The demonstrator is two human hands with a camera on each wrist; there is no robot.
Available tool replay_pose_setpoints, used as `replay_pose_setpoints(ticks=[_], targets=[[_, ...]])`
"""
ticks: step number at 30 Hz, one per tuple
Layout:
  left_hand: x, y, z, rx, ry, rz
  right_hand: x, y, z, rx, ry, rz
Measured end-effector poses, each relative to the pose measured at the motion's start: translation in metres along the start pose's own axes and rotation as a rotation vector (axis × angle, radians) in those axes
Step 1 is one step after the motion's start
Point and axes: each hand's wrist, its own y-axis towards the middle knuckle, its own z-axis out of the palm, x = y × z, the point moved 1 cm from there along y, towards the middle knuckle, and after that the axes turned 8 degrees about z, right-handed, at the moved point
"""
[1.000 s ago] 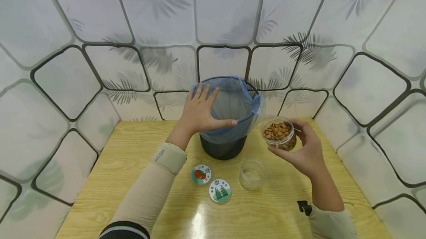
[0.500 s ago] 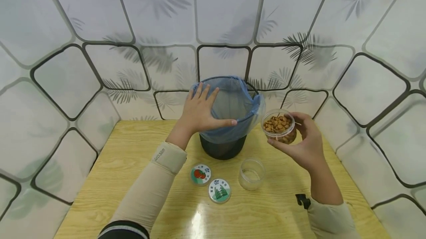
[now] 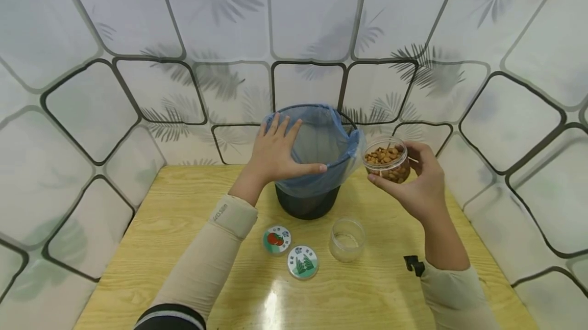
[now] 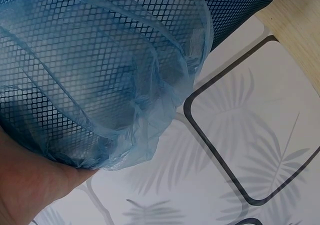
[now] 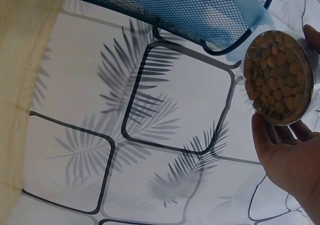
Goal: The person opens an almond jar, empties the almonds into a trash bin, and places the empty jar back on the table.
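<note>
The right hand (image 3: 415, 187) clamps its grip around a jar of nuts (image 3: 387, 160) at the bin's (image 3: 309, 202) 3 o'clock. The left hand (image 3: 275, 154) lies flat, fingers apart, on the bin's rim at 9 o'clock.

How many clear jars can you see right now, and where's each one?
2. One jar of nuts is held up in the right hand, beside the bin rim. One empty jar stands on the table, right of two lids. None seems hidden.

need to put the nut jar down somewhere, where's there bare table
Bare table lies left of the left forearm, from the bin out to the left edge, and at the back right corner beyond the right hand. It is crowded in front of the bin: two lids and the empty jar.
</note>
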Motion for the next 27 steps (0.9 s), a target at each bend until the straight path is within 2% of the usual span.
replay_pose_setpoints(ticks=[5,20,27], targets=[[0.001,0.000,0.000,-0.001,0.004,-0.003,0.005,0.005,0.002,0.012,-0.011,0.008],[0.001,0.001,0.000,-0.008,0.008,-0.006,0.019,0.029,0.005,0.030,-0.084,-0.048],[0.001,0.001,0.002,-0.012,0.011,-0.004,0.023,0.040,0.005,0.084,-0.130,-0.013]])
